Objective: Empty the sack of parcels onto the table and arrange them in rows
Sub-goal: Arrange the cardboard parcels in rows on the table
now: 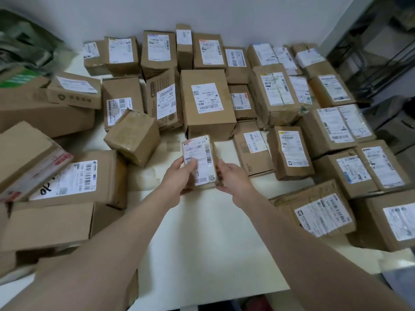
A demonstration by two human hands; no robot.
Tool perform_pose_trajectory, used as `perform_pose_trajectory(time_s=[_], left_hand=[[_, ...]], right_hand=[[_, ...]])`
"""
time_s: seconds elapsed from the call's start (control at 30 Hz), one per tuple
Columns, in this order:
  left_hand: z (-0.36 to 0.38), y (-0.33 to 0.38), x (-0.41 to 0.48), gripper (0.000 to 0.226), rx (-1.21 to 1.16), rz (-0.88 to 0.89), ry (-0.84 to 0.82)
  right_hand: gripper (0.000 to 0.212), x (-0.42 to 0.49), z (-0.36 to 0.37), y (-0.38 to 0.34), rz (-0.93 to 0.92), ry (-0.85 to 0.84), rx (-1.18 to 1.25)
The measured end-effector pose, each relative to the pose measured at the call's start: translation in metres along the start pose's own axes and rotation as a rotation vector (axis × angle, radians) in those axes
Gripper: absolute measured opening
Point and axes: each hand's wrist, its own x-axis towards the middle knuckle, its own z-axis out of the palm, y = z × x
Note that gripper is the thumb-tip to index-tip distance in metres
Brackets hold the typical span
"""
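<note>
Both hands grip one small parcel [198, 161]
Left hand [179, 173] and right hand [233, 176] clamp its sides, seemingly just above the table [208, 232], near the large box [207, 104].

This looks like a parcel sorting or mailroom space. Around the small labelled brown cardboard parcel [199, 161] gripped between both hands, a pale cream table [208, 232] is crowded with taped brown cardboard boxes [207, 104] bearing white barcode shipping labels, lined up beyond and to the right of the grip. Left of the grip, more boxes lie heaped, and a green woven sack [21, 52] sits far beyond them. A dark metal shelving rack [381, 61] stands far right against a plain pale wall [112, 16].
</note>
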Motion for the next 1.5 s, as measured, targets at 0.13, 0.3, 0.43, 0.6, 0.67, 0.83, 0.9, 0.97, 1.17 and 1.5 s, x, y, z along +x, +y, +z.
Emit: perform_pose_trajectory(time_s=[0.13,0.3,0.43,0.6,0.67,0.83,0.9,0.97,1.17,1.5], left_hand=[[0.02,0.002,-0.003,0.051,0.103,0.057,-0.102],[0.05,0.0,0.002,0.057,0.127,0.051,-0.216],[0.057,0.011,-0.004,0.049,0.335,0.235,-0.073],[0.013,0.055,-0.008,0.052,0.745,0.755,0.731],[-0.015,0.075,-0.004,0.058,0.802,0.671,0.944],[-0.069,0.077,-0.001,0.063,0.964,0.344,0.828],[-0.068,0.066,-0.007,0.06,0.979,0.393,0.716],[-0.059,0.055,-0.016,0.057,0.898,0.384,0.598],[-0.049,0.022,-0.021,0.027,0.737,0.41,0.374],[-0.043,0.02,-0.012,0.054,-0.157,0.149,0.339]], right_hand=[[0.031,0.007,-0.001,0.001,-0.005,0.202,0.058],[0.048,0.016,-0.008,0.008,0.048,0.353,0.161],[0.053,0.014,-0.012,0.001,0.122,0.366,0.345],[0.037,0.002,0.001,-0.004,0.225,0.296,0.396],[0.021,-0.003,0.023,-0.008,0.269,0.187,0.316],[0.014,-0.019,0.082,-0.034,0.304,-0.171,0.293],[0.034,-0.018,0.094,-0.047,0.238,-0.246,0.258],[0.047,-0.012,0.101,-0.056,0.193,-0.325,0.195],[0.054,-0.003,0.083,-0.033,0.218,-0.318,-0.065],[0.068,-0.024,0.047,0.006,-0.67,0.075,-0.68]])
